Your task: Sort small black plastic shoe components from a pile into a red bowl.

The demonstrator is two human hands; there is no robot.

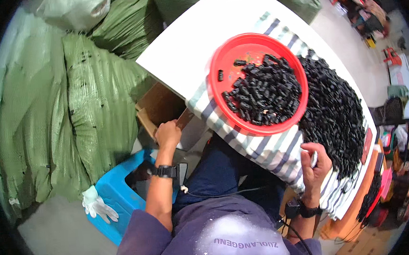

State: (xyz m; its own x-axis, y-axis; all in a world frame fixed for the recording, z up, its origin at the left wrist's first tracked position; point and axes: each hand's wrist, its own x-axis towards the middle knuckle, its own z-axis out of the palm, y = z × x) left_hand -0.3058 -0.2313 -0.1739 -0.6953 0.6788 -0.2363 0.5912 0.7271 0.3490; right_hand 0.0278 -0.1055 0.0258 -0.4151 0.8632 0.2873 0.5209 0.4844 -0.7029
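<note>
1. right hand [317, 167], right of centre: fingers curled in around a small pale object [314, 159]. can't make out what it is tbh, mostly hidden.
2. just above that hand is a big pile of black pieces [331, 114], with more of them in the red tray [257, 130], upper middle of the frame.
3. left hand [168, 134], left of centre, is at the rim of a cardboard box [146, 122]. fingers point away from the camera, so can't tell if they're gripping or just resting.
4. tray and pile both sit on a striped cloth [263, 154] over the white desk [184, 43]. imo snagging the cloth's near edge could drag everything.
5. pile runs close to the desk's right edge, so a careless sweep might dump pieces on the floor.
6. further out: blue stool [119, 190] with a white glove [98, 206], lower left, and green sacks [103, 96], upper left.
</note>
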